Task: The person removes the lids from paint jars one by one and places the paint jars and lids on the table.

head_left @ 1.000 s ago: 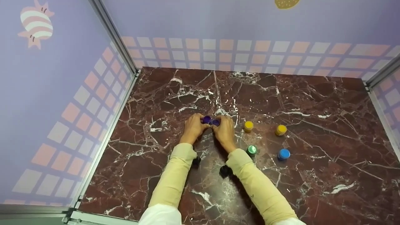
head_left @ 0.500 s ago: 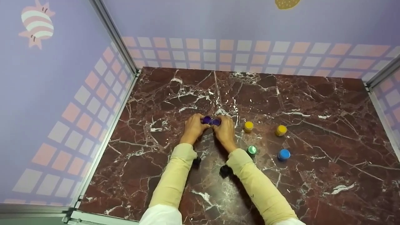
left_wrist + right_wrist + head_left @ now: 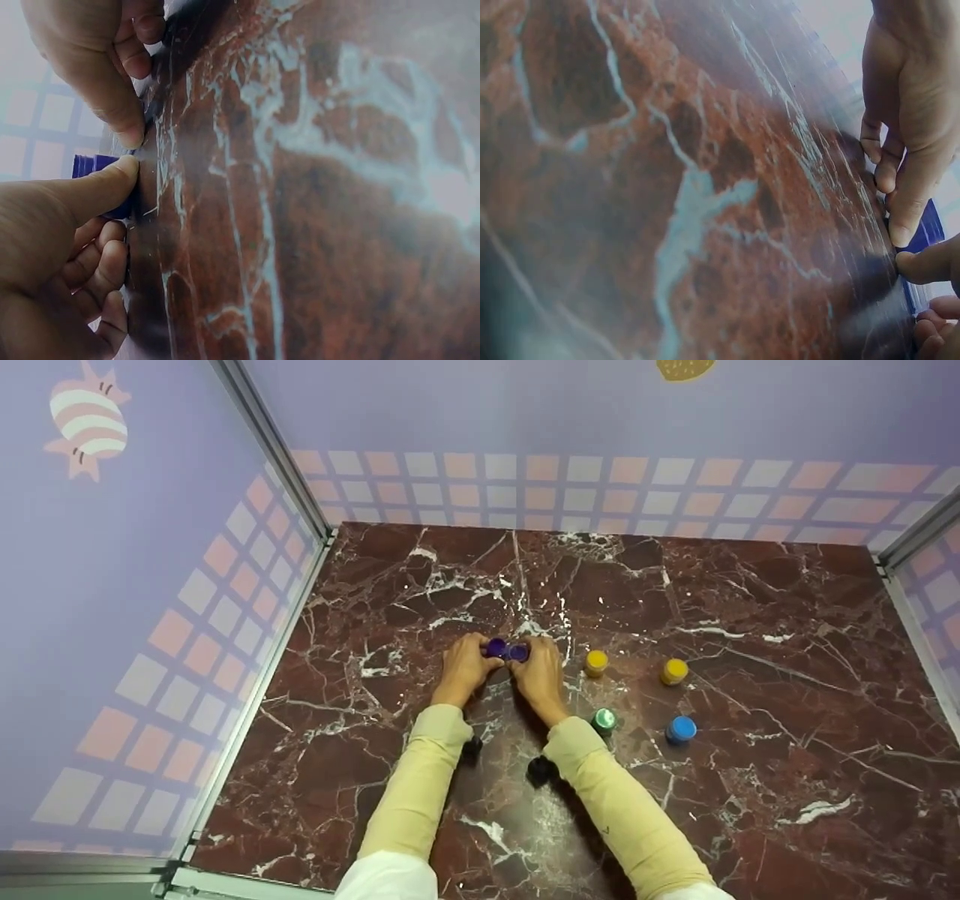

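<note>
In the head view my left hand (image 3: 465, 664) pinches a small round purple piece (image 3: 496, 647), hollow side up, that looks like a lid. Beside it my right hand (image 3: 538, 669) holds a small purple paint pot (image 3: 519, 652) with a thin pale rim. The two purple things are side by side, close together or touching. Both thumbs nearly meet in front of them. From the left wrist, the purple lid (image 3: 84, 163) shows ridges behind my left thumb. A see-through side of the purple paint pot (image 3: 922, 295) shows in the right wrist view. Fingers hide much of both.
Right of my hands stand two yellow-topped paint pots (image 3: 596, 663), (image 3: 674, 672), a green-topped pot (image 3: 604, 721) and a blue-topped pot (image 3: 681, 730). Purple-patterned panels (image 3: 180, 585) border the dark red marbled table (image 3: 750, 592). Black wrist devices (image 3: 540, 771) show beside the sleeves.
The purple paint pot in my right hand has tilted and shifted very slightly. Otherwise both hands keep their place and hold, and the pots on the table have not moved.
</note>
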`<move>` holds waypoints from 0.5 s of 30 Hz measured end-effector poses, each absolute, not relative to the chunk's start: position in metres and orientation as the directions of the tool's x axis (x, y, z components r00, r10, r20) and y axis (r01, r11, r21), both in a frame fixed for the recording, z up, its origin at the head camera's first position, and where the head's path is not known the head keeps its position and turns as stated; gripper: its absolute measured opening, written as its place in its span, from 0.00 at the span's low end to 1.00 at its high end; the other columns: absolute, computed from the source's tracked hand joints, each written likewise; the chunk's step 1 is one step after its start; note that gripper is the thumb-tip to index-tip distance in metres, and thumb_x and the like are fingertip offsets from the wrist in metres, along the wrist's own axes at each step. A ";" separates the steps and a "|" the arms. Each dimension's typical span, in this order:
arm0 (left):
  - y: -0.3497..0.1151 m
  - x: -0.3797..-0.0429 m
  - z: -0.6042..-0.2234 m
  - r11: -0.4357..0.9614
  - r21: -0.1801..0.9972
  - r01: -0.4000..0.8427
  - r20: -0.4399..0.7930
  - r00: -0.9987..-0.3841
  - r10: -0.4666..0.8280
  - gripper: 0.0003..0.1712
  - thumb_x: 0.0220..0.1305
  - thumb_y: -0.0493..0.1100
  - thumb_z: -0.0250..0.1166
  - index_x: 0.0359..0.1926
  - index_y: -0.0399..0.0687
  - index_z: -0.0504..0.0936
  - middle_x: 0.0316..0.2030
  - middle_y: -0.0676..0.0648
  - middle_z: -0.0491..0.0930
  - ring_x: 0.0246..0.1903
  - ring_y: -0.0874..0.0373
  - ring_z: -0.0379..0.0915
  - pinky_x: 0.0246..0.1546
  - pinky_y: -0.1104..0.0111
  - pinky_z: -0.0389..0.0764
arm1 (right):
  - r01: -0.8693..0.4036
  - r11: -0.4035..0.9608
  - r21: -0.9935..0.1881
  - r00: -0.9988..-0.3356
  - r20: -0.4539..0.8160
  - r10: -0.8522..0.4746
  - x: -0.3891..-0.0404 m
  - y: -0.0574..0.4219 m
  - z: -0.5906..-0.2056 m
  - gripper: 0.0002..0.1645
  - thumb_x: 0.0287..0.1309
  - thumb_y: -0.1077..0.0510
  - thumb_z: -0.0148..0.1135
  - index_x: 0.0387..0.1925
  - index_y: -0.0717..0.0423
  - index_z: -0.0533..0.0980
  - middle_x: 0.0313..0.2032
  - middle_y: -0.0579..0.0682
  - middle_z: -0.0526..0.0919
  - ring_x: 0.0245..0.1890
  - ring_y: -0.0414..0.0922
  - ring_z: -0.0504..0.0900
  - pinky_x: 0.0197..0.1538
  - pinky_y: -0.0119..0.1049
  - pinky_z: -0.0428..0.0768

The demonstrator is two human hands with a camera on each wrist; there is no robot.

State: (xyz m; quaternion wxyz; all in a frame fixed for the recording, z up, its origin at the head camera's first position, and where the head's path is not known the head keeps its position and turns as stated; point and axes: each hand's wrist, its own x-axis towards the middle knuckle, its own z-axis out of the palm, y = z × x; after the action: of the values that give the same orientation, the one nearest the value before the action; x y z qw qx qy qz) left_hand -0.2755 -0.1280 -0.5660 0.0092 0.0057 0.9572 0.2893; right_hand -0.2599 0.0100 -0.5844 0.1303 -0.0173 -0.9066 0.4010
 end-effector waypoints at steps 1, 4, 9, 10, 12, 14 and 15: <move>-0.128 -0.275 -0.566 0.831 0.556 0.007 -0.012 -1.000 0.017 0.24 0.46 0.51 0.73 0.43 0.47 0.79 0.39 0.49 0.80 0.42 0.53 0.75 0.46 0.57 0.67 | -0.076 0.679 -0.731 -0.965 0.226 0.136 -0.260 0.010 -0.585 0.27 0.39 0.64 0.74 0.46 0.66 0.78 0.42 0.60 0.77 0.45 0.56 0.74 0.52 0.47 0.69; -0.127 -0.275 -0.567 0.829 0.559 0.009 -0.010 -1.000 0.018 0.24 0.46 0.51 0.73 0.43 0.47 0.79 0.39 0.49 0.80 0.42 0.53 0.75 0.47 0.57 0.66 | -0.078 0.683 -0.726 -0.963 0.231 0.136 -0.259 0.011 -0.586 0.30 0.38 0.64 0.74 0.47 0.68 0.76 0.43 0.60 0.76 0.46 0.57 0.73 0.52 0.48 0.69; -0.127 -0.274 -0.568 0.831 0.557 0.006 -0.017 -1.000 0.018 0.24 0.46 0.51 0.73 0.43 0.47 0.80 0.39 0.49 0.81 0.42 0.53 0.75 0.46 0.57 0.66 | -0.067 0.688 -0.723 -0.971 0.205 0.121 -0.256 0.012 -0.586 0.32 0.38 0.63 0.74 0.49 0.68 0.75 0.43 0.61 0.75 0.46 0.57 0.73 0.52 0.48 0.69; -0.127 -0.274 -0.568 0.832 0.555 0.004 -0.018 -1.000 0.017 0.24 0.45 0.51 0.73 0.43 0.47 0.80 0.39 0.49 0.81 0.42 0.53 0.75 0.46 0.57 0.66 | -0.065 0.684 -0.726 -0.973 0.199 0.118 -0.256 0.012 -0.585 0.32 0.39 0.63 0.74 0.50 0.69 0.74 0.44 0.61 0.75 0.46 0.57 0.72 0.52 0.48 0.69; -0.127 -0.275 -0.567 0.835 0.550 0.001 -0.022 -1.000 0.015 0.24 0.45 0.52 0.73 0.43 0.47 0.80 0.39 0.50 0.81 0.42 0.53 0.75 0.46 0.57 0.66 | -0.067 0.664 -0.745 -0.976 0.188 0.113 -0.256 0.014 -0.583 0.33 0.39 0.64 0.73 0.50 0.69 0.74 0.45 0.63 0.75 0.47 0.58 0.72 0.53 0.48 0.68; -0.127 -0.275 -0.566 0.835 0.551 -0.004 -0.024 -1.000 0.011 0.23 0.46 0.51 0.73 0.43 0.47 0.79 0.39 0.50 0.81 0.42 0.54 0.75 0.46 0.57 0.66 | -0.077 0.642 -0.763 -0.977 0.186 0.104 -0.256 0.015 -0.581 0.33 0.39 0.65 0.72 0.51 0.70 0.73 0.46 0.64 0.74 0.47 0.59 0.72 0.54 0.48 0.67; -0.128 -0.276 -0.566 0.833 0.553 -0.006 -0.024 -1.000 0.009 0.23 0.46 0.51 0.73 0.43 0.47 0.80 0.39 0.50 0.81 0.42 0.54 0.75 0.47 0.57 0.66 | -0.082 0.631 -0.771 -0.978 0.185 0.100 -0.256 0.015 -0.581 0.33 0.39 0.65 0.71 0.51 0.70 0.73 0.46 0.64 0.74 0.47 0.59 0.72 0.54 0.48 0.67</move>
State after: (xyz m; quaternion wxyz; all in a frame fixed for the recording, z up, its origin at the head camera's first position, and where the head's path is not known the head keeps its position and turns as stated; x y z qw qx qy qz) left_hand -0.2757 -0.1277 -0.5658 0.0130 0.0010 0.9573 0.2888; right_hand -0.2559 0.0151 -0.5807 0.1057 -0.0049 -0.8968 0.4295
